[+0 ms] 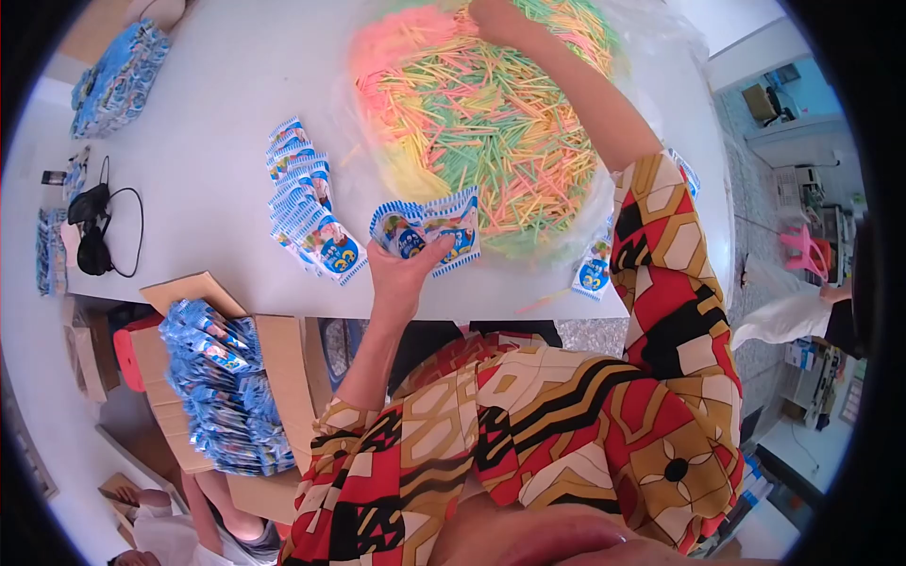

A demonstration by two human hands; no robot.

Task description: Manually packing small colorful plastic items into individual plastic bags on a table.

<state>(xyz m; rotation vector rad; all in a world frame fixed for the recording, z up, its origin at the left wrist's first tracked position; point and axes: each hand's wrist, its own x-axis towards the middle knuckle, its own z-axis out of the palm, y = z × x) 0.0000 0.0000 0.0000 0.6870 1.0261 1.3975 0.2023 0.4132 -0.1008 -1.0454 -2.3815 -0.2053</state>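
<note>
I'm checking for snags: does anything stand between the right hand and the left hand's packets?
Only the heap of coloured sticks lies between the right hand and the packets in the left hand; nothing visible blocks the way above.

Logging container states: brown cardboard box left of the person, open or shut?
Open: the brown cardboard box has flaps splayed outward, exposing blue-and-white plastic packets inside.

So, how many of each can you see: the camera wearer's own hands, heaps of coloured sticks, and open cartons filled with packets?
Left hand and right hand: 2
Heap of coloured sticks: 1
Open packet-filled carton: 1
Total: 4
</note>
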